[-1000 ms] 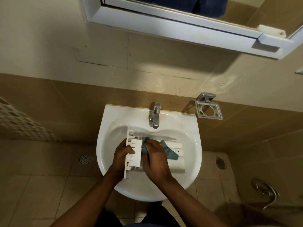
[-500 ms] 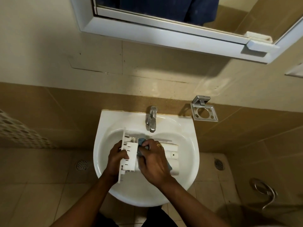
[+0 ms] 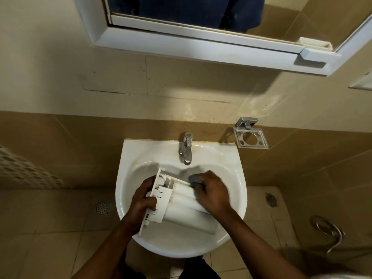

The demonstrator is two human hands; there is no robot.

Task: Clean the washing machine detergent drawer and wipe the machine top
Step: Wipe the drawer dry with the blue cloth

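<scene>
Over the washbasin (image 3: pixel 128 158), the left hand (image 3: pixel 144 200) grips the detergent drawer (image 3: pixel 181 206); the right hand (image 3: pixel 213 193) presses a blue cloth (image 3: pixel 194 179) against it.

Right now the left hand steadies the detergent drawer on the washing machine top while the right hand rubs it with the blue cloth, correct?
Wrong place. The head view shows the detergent drawer in the sink, below the tap, not on a machine top. The rest holds: the left hand steadies it and the right hand rubs it with the blue cloth.
</scene>
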